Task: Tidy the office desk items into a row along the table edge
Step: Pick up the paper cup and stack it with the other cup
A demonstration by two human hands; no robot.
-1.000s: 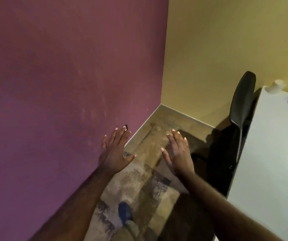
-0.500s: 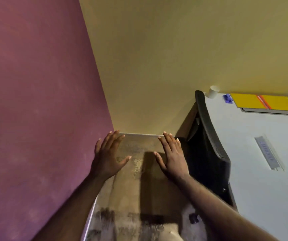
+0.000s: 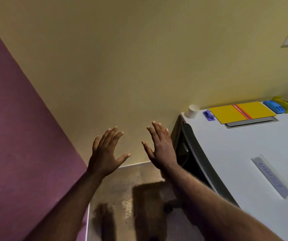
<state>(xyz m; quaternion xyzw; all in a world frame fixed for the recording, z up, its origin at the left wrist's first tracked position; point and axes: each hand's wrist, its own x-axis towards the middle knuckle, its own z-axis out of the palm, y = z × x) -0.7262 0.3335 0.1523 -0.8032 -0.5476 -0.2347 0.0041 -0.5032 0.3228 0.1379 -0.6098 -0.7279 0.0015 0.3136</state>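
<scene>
Hovering left hand [image 3: 105,156], right hand [image 3: 161,149], fingers spread, beside table [image 3: 235,153]

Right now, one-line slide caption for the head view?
Both hands, left hand and right hand, open and empty beside the white desk; ruler lies apart from the back-edge row.

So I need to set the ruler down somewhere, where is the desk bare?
Bare: the desk between the yellow folders and the ruler. Crowded: the wall edge, from paper cup to blue stapler.
</scene>
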